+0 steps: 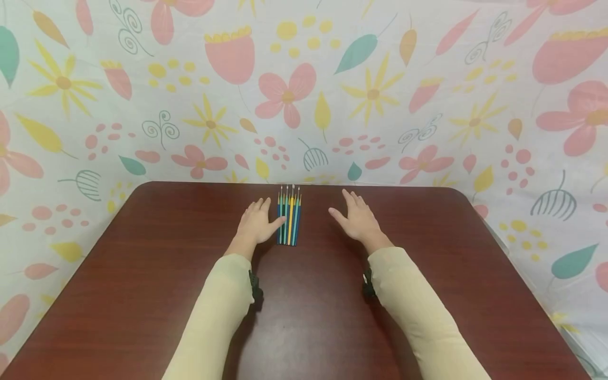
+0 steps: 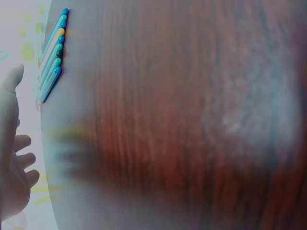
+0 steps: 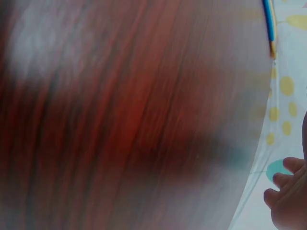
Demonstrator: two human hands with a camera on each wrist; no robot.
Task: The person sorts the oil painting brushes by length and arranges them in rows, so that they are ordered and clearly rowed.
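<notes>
A row of slim paintbrushes (image 1: 291,224) lies side by side near the table's far edge, with blue, green and yellow handles and their tips pointing away from me. Just left of the row is my left hand (image 1: 256,222), fingers extended and thumb stretched out so that it overlaps the nearest handles in the head view. In the left wrist view the rounded handle ends of the brushes (image 2: 53,57) show beyond my thumb. My right hand (image 1: 360,220) is apart from the row on its right, fingers straight and holding nothing. One brush (image 3: 269,21) shows in the right wrist view.
The dark red-brown wooden table (image 1: 304,316) has a glossy top and rounded far corners. Behind it hangs a white cloth (image 1: 332,58) printed with flowers and leaves. Both forearms wear pale yellow sleeves (image 1: 209,316), with a dark device (image 1: 255,290) under the left wrist.
</notes>
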